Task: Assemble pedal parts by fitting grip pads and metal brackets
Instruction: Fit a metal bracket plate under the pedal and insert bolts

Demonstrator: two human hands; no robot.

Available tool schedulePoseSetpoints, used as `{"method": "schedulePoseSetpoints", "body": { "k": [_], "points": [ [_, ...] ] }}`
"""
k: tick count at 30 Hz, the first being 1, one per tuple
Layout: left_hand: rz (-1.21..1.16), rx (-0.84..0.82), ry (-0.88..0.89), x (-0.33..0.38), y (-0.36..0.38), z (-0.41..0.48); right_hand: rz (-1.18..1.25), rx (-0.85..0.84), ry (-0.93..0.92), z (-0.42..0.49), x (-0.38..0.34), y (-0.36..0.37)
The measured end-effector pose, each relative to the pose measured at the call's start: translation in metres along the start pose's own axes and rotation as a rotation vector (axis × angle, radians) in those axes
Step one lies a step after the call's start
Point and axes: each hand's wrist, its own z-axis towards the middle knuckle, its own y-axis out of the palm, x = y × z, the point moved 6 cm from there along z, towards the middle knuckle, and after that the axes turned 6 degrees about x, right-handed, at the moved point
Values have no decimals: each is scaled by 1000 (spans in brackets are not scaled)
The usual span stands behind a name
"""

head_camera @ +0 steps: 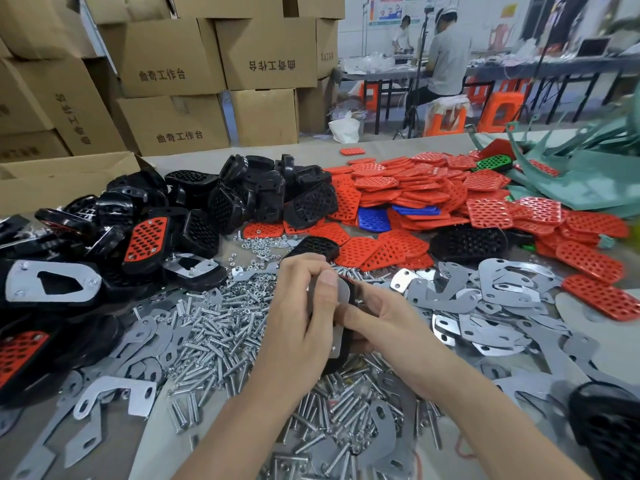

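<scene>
Cardboard boxes [173, 57] back the cluttered tabletop [304, 150]; at centre frame, left hand [301, 306] and right hand [381, 327] curl their fingers round a black pedal [334, 366] and its metal bracket [341, 296].

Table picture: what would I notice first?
A big heap of red pads fills the far right, with black pedals piled on the left. In the middle, the left grip and right grip hold a pedal over shiny bolts.

Stacked cardboard boxes [173, 64] fill the left background; a person [448, 60] sits at a far table [554, 68] near orange stools [504, 110] and a white bag [344, 130].
</scene>
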Motion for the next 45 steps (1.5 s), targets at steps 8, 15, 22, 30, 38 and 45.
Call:
{"method": "schedulePoseSetpoints", "body": {
  "k": [8,15,22,30,38,45],
  "points": [
    [20,-21,-10,0,0,0,18,10,26,0,2,-1],
    [35,48,-191,-7,-47,13,100,88,61,2,6,-7],
    [727,-288,-260,-76,-96,18,425,231,116,11,3,-18],
    [1119,-624,-188,-88,-49,45,550,284,144,9,-1,-33],
    [1066,-588,-174,-78,-27,49,599,295,150,10,1,-39],
    [866,-373,-252,-65,-36,43,612,277,114,11,-2,-38]
  ]
}}
